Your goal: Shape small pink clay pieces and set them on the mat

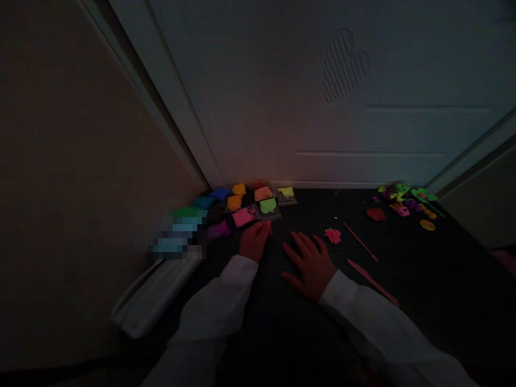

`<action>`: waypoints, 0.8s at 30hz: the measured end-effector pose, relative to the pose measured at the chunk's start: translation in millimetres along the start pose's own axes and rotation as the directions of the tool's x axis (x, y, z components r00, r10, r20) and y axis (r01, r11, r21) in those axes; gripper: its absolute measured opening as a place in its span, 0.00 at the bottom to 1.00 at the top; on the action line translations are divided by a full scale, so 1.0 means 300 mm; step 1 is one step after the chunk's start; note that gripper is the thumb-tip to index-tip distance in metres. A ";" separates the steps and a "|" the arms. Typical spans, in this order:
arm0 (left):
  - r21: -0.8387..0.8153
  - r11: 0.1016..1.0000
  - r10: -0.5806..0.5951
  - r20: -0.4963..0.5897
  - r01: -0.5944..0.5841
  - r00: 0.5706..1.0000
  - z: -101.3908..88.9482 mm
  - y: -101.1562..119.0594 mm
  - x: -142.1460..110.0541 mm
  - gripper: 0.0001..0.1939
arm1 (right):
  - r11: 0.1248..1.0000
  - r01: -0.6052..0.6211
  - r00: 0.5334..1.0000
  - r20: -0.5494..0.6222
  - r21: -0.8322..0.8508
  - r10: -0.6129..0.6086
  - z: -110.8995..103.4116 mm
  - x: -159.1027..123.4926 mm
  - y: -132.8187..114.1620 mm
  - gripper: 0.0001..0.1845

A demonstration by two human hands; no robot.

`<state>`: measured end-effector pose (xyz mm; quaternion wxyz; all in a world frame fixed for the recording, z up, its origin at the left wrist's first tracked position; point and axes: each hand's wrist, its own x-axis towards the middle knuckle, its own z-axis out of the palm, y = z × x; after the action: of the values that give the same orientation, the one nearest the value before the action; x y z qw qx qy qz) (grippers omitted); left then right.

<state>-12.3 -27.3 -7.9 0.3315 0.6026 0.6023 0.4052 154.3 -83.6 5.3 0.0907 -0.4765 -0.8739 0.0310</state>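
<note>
Dark, fine-lined bench in a dim room; at its left lies a long whitish case; a pink knife-shaped tool lies right of the open right hand, palm down, fingers spread, holding nothing visible; beyond are a thin pink stick and a pink ruffled clay piece; the left hand has bunched fingers, contents unclear, just beside clear packets of coloured clay; small colourful clay shapes lie far right; behind stands a white panel with raised hearts.
</note>
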 end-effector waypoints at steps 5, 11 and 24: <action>-0.017 1.000 0.002 -0.012 -0.002 1.000 0.004 -0.006 0.001 0.18 | 0.999 0.040 0.999 0.008 0.009 -0.040 0.000 0.002 0.004 0.30; -0.025 1.000 -0.003 -0.010 0.002 1.000 0.003 -0.006 0.002 0.18 | 1.000 0.017 1.000 0.002 -0.006 -0.017 0.000 0.003 0.004 0.31; -0.009 1.000 -0.011 -0.009 0.011 1.000 -0.002 0.010 -0.003 0.18 | 1.000 -0.008 1.000 0.004 -0.029 0.009 -0.010 0.007 -0.010 0.30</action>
<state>-11.5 -28.5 -5.1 0.3335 0.5961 0.6053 0.4087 151.2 -83.6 9.0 0.0818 -0.4814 -0.8724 0.0195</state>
